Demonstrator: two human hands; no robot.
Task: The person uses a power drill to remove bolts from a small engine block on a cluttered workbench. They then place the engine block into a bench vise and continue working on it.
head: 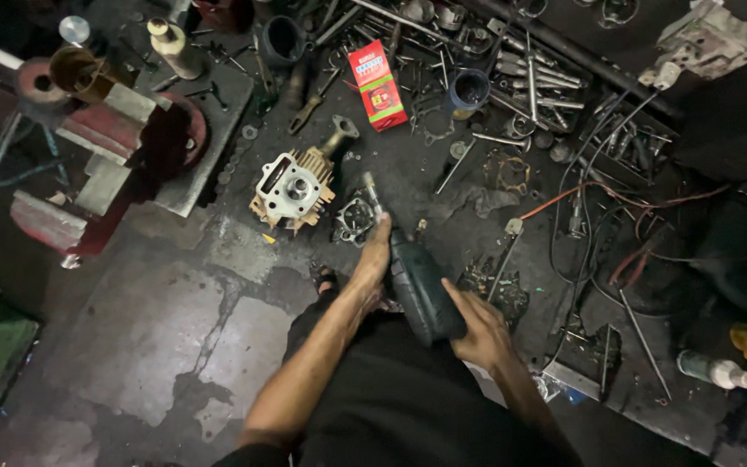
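Head view: both hands' fingers wrap closed around dark power tool, left hand near its nose.

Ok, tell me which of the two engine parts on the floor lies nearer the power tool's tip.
The small dark round part, right beside the tip of the power tool. The other, the finned cylinder head, is bigger, pale and sits farther left.

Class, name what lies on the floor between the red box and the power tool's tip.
In the head view, only bare dark floor lies between the red box and the power tool.
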